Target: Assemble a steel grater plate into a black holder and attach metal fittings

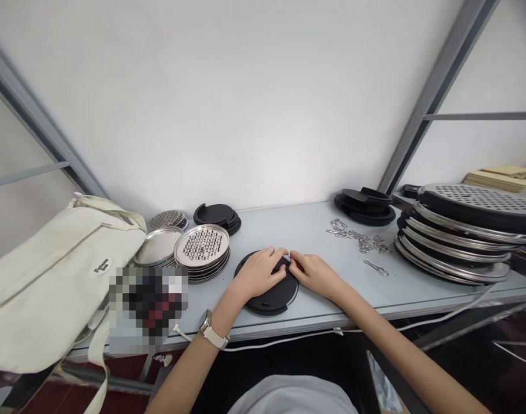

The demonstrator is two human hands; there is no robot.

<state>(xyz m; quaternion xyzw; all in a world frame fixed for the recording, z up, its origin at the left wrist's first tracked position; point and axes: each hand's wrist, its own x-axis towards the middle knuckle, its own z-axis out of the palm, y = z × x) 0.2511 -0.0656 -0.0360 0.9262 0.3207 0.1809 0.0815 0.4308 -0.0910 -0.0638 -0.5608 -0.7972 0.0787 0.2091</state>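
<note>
A round black disc [269, 296] lies near the table's front edge, with a silvery rim showing at its right side. My left hand [258, 274] rests over the disc's upper part, thumb and fingers apart. At the disc's upper right edge, my right hand [312, 274] has its fingers bent together beside a small shiny metal piece [287, 259]; what they hold is too small to make out. Left of the disc stands a stack of round metal grater plates [202, 247]. Metal clips [366, 241] lie in a loose pile to the right, with one clip [376, 268] apart from them.
Black discs [217, 215] are stacked behind the graters, and black parts [365, 206] sit at the back right. A tall stack of metal and black plates [461, 236] fills the right end. On the left lies a cream bag [51, 276]. A white cable [280, 343] runs along the front edge.
</note>
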